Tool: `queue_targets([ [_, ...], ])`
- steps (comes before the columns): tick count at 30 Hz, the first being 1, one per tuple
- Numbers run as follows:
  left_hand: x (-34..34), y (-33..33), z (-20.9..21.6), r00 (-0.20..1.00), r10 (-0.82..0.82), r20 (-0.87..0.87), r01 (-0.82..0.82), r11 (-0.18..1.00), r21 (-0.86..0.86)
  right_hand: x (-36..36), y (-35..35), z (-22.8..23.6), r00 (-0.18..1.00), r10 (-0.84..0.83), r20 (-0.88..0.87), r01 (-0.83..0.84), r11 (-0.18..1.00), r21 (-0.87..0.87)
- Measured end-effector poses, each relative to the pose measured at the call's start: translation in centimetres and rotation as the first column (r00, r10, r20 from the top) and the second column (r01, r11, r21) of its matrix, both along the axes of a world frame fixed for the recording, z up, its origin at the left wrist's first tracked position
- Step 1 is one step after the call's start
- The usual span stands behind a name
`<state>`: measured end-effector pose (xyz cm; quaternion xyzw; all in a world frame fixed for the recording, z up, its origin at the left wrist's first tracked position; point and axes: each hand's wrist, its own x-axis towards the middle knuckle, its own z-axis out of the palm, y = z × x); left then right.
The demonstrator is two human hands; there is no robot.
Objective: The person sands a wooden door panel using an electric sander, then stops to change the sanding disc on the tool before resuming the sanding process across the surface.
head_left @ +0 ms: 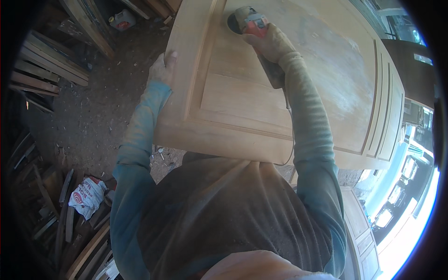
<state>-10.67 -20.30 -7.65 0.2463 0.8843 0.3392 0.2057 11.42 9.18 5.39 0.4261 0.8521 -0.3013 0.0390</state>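
A large pale wooden door (247, 93) with recessed panels and moulded strips lies flat before me. My right hand (271, 42) is wrapped round an angle grinder (255, 25) with a red and grey body. Its round disc (234, 23) is at the panel near the door's far left part; whether it touches the wood I cannot tell. From the grinder a cord (293, 135) runs down past my right forearm. My left hand (163, 69) grips the door's left edge, with part of the fingers hidden by the hand and the edge.
Wooden planks (56, 60) lean at the far left beside a plastic jug (122, 20). Offcuts (65, 196) and a white printed sack (88, 198) lie on the dirt floor (102, 98) at the near left. Another panelled door (361, 224) stands at the lower right.
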Motion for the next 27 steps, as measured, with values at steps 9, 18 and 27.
queue_targets([
  [9,1.6,1.3,3.5,1.000,-0.011,-0.028,0.008,0.995,-0.096,3.1,2.6,-0.3,0.996,-0.095,-0.002,0.095,0.995,0.024],
  [18,1.1,1.1,1.5,0.990,-0.001,-0.138,-0.017,0.991,-0.130,1.2,2.7,-0.2,0.994,-0.064,-0.086,0.066,0.997,0.029],
  [27,1.0,1.0,1.7,0.997,-0.003,-0.081,-0.005,0.995,-0.095,2.3,3.1,0.3,0.996,-0.081,-0.031,0.082,0.995,0.052],
])
